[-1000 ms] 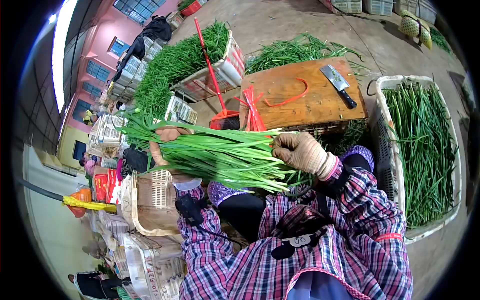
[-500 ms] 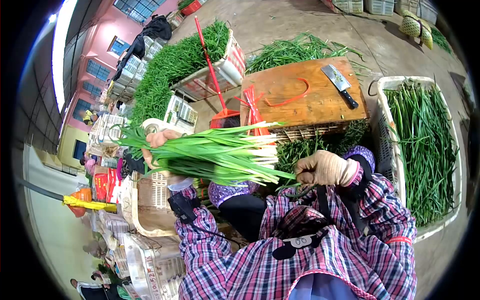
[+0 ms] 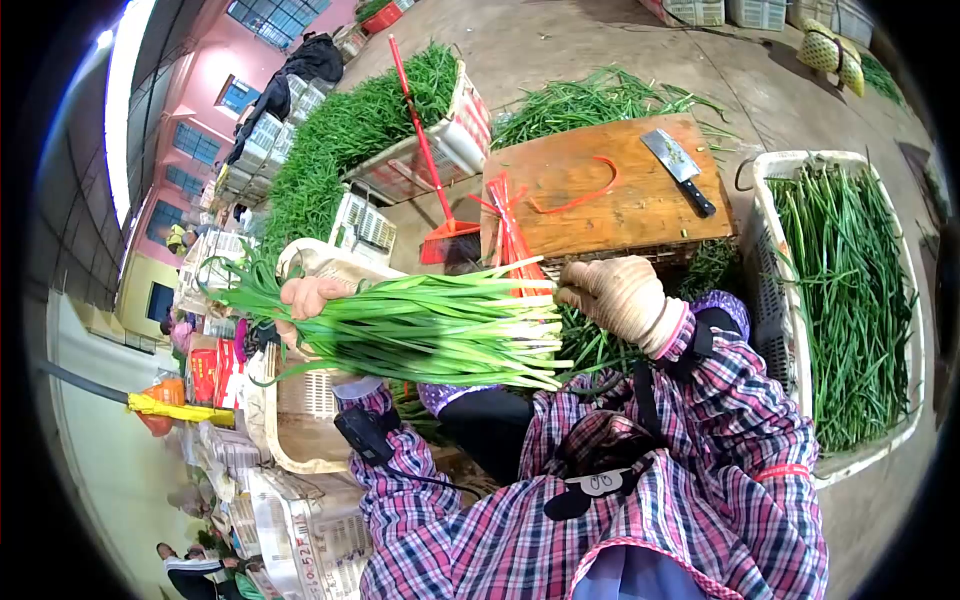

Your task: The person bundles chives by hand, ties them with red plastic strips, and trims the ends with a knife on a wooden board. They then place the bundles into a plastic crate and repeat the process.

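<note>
A thick bunch of garlic chives (image 3: pixel 430 325), with long green leaves and pale stalk ends, lies sideways in front of my body. My left hand (image 3: pixel 312 300) is wrapped round its leafy part, with some fingers hidden by leaves. My right hand (image 3: pixel 622 298), in a beige glove, is at the upper pale ends of the stalks. Its fingers are curled together there; what is between them is hidden. Behind the bunch stands a wooden board (image 3: pixel 560 215) bearing a cleaver (image 3: pixel 678 172) and a loose red strip (image 3: pixel 585 190). More red strips (image 3: pixel 508 235) hang over the board's left edge.
A white crate (image 3: pixel 783 300) full of chives stands at the right. At the upper left are a crate (image 3: pixel 465 120) heaped with greens and a red-handled dustpan (image 3: pixel 450 240). Cut greens (image 3: pixel 590 105) lie on the floor behind the board. A plastic basket (image 3: pixel 270 420) is at the left.
My right hand has moved up and slightly left, away from the lower stalk it gripped, to the upper stalk ends. The bunch has dipped slightly, still in my left hand.
</note>
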Motion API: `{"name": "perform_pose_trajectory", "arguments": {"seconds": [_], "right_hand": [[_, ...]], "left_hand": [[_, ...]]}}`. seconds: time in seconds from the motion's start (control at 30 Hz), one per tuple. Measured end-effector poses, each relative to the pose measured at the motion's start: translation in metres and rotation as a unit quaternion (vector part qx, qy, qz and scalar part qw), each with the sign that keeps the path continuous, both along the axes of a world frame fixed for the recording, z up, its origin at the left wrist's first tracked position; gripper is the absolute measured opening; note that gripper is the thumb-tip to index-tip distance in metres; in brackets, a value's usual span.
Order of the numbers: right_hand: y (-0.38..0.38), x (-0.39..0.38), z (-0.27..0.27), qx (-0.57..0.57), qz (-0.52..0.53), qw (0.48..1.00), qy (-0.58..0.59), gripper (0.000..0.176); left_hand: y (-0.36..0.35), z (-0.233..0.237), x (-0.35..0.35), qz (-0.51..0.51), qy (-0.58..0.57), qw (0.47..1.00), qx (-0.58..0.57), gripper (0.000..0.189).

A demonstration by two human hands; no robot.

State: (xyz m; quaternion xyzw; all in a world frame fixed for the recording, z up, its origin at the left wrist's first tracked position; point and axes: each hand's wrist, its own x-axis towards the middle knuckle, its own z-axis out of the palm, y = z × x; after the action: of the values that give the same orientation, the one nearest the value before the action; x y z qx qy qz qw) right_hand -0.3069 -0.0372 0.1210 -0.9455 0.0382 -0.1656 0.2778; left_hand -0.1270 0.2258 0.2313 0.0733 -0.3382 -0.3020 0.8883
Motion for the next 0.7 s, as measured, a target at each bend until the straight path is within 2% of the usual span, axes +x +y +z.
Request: {"name": "perform_pose_trajectory", "arguments": {"seconds": [0.07,0.13,0.17,0.23,0.27,0.33,0.37,0.4,0.43,0.47,0.5,0.53,0.57,0.63,0.7], "right_hand": [[0.002,0.0,-0.005,-0.003,0.013,1.0,0.002,0.03],[0.003,-0.005,-0.009,0.074,0.024,0.995,-0.061,0.025],[0.002,-0.008,-0.01,0.058,0.022,0.996,-0.069,0.024],[-0.002,-0.016,-0.017,0.057,0.014,0.998,-0.034,0.024],[-0.009,-0.022,-0.027,0.053,0.012,0.999,0.003,0.024],[-0.025,-0.034,-0.044,0.038,0.02,0.992,0.115,0.026],[-0.028,-0.042,-0.051,0.041,0.015,0.994,0.102,0.018],[-0.03,-0.046,-0.058,0.0,0.006,0.998,0.058,0.013],[-0.031,-0.048,-0.061,-0.041,-0.003,0.999,0.012,0.009],[-0.031,-0.048,-0.06,-0.041,-0.003,0.999,0.012,0.009],[-0.032,-0.047,-0.057,-0.048,-0.013,0.998,-0.044,0.008],[-0.033,-0.046,-0.053,-0.056,-0.024,0.993,-0.101,0.008],[-0.033,-0.048,-0.048,-0.056,-0.025,0.993,-0.102,0.008],[-0.033,-0.05,-0.041,0.071,0.005,0.995,-0.069,0.01],[-0.028,-0.05,-0.038,0.091,0.013,0.992,-0.089,0.011]], "left_hand": [[0.007,-0.004,0.005,0.005,-0.002,1.0,-0.007,0.018],[0.027,-0.017,0.025,0.212,-0.002,0.974,0.076,0.021],[0.024,-0.014,0.021,0.213,-0.001,0.974,0.076,0.021],[0.012,-0.001,0.011,0.012,-0.009,1.0,-0.007,0.023],[0.021,-0.005,0.022,0.013,0.064,0.998,-0.018,0.022],[0.023,-0.004,0.017,0.049,0.05,0.997,-0.015,0.02],[0.018,-0.001,0.012,0.083,0.037,0.996,-0.006,0.018],[0.023,-0.004,0.018,0.218,-0.054,0.97,0.096,0.019],[0.025,-0.01,0.022,0.217,-0.053,0.97,0.098,0.019],[0.019,-0.007,0.02,0.181,-0.055,0.978,0.091,0.021],[0.014,-0.003,0.017,0.145,-0.057,0.984,0.083,0.024],[0.009,-0.005,0.008,0.333,-0.133,0.908,0.218,0.028],[0.008,-0.004,0.009,0.333,-0.134,0.908,0.218,0.028],[0.004,-0.007,0.016,0.226,-0.04,0.966,0.123,0.031],[-0.002,-0.003,0.012,0.219,-0.056,0.968,0.108,0.025]]}}
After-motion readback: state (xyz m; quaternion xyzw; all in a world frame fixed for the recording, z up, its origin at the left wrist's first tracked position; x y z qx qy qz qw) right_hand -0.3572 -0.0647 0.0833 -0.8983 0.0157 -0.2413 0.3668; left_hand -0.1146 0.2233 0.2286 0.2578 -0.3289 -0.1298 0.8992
